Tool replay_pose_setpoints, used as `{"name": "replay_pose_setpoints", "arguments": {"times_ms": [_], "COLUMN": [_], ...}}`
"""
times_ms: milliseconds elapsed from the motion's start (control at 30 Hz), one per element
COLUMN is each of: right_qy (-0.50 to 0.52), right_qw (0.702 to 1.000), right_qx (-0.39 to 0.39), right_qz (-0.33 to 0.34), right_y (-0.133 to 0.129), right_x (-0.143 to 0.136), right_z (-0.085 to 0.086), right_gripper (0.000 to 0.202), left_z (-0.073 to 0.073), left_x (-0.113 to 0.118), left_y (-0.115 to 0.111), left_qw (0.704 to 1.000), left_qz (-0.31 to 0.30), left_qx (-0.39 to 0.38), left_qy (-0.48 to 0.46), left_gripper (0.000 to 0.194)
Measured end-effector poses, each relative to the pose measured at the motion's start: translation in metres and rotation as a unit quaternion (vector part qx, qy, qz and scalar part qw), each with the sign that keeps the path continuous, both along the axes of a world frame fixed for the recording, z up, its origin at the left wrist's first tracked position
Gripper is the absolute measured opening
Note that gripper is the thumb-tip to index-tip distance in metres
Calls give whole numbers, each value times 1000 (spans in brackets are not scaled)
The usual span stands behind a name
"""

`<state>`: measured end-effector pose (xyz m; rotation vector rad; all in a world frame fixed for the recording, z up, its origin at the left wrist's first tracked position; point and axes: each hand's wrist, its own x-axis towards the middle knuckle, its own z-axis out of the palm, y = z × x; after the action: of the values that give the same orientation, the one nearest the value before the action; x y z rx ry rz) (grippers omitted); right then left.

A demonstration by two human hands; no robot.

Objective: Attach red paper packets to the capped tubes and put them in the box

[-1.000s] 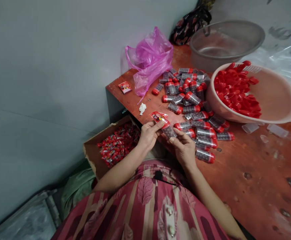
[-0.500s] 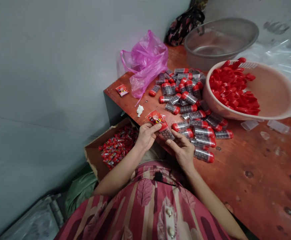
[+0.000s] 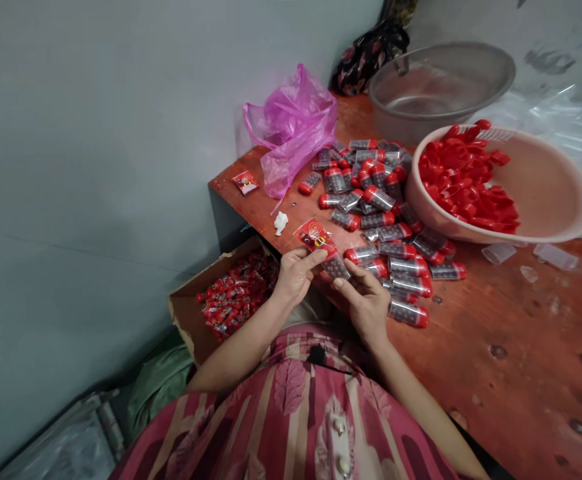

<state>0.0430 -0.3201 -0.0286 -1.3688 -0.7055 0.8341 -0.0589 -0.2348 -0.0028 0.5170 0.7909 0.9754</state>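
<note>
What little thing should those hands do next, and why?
Perhaps the right hand should gently nudge the dark-filled clear tube toward the printed red packet. The left hand pinches the packet where the tube meets it, and the right fingertips are at the tube's other end, which sticks out. I can't tell how far in it is.

The left hand (image 3: pixel 295 276) hides part of the red wrapper (image 3: pixel 313 233), whose lettering is too small to read; the surface (image 3: pixel 521 360) runs off the right edge.
</note>
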Motion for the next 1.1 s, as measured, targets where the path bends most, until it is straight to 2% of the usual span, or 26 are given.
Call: {"name": "replay_pose_setpoints", "arguments": {"times_ms": [100,167,267,467,633,667,733,833,1000,1100], "right_qy": [94,63,-46,24,-138,-128,-46,60,-41,64], "right_qw": [995,998,999,999,990,991,999,997,999,997], "right_qx": [-25,-23,-6,-33,26,24,-3,-46,-8,-31], "right_qz": [19,7,-21,19,-12,-9,10,33,-15,5], "right_y": [2,2,2,2,0,-1,-1,-1,-5,-6], "right_x": [-1,-1,-1,-1,1,1,1,0,-3,-4], "right_z": [-3,-2,2,5,4,3,0,-1,4,5], "right_gripper": [41,40,37,41,34,35,37,40,32,32], "left_z": [-1,-1,-1,-2,-3,-3,-2,-2,-5,-8], "left_x": [-1,-2,-2,-4,-3,-2,-2,-1,-3,-8], "left_y": [0,-1,-2,-1,-5,-6,-8,-9,-10,-13], "left_qw": [1000,999,1000,998,999,1000,999,1000,1000,999], "left_qz": [-11,-13,-19,-22,-10,0,13,6,-3,-34], "left_qx": [16,18,-6,-55,-31,-24,-17,-20,-27,8], "left_qy": [15,24,11,-31,9,19,29,21,13,32], "left_gripper": [20,19,20,22,23,22,21,22,24,23]}}
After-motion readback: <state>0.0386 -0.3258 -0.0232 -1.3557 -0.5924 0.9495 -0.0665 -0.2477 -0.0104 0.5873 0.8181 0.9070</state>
